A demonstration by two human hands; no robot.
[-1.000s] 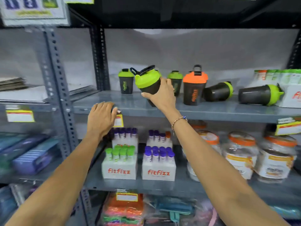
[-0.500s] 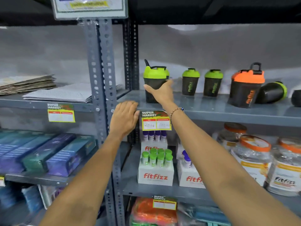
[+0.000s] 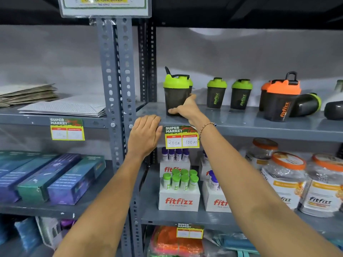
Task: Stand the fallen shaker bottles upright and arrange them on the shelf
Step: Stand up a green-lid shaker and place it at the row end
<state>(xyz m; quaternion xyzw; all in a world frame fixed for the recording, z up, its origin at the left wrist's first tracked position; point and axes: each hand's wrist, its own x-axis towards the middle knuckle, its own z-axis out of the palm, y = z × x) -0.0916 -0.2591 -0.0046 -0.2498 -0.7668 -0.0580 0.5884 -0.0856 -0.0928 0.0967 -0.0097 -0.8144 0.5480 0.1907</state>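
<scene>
A large black shaker bottle with a green lid stands upright at the left end of the grey shelf. My right hand wraps its lower body, thumb in front, fingers behind. Two small green-lidded shakers stand upright further right, then an orange-lidded shaker with another partly hidden behind it. A green-lidded shaker lies on its side behind the orange one, and another fallen one is cut off by the right edge. My left hand rests flat on the shelf's front edge.
A grey perforated upright divides the racks. Stacked papers lie on the left shelf. A price tag hangs below the shelf edge. Below are fitfizz tube boxes, orange-lidded jars and blue-green boxes.
My right hand carried the tilted large green-lidded shaker leftward and set it upright at the shelf's left end, still around it. The camera view shifted left. My left hand stayed on the shelf edge.
</scene>
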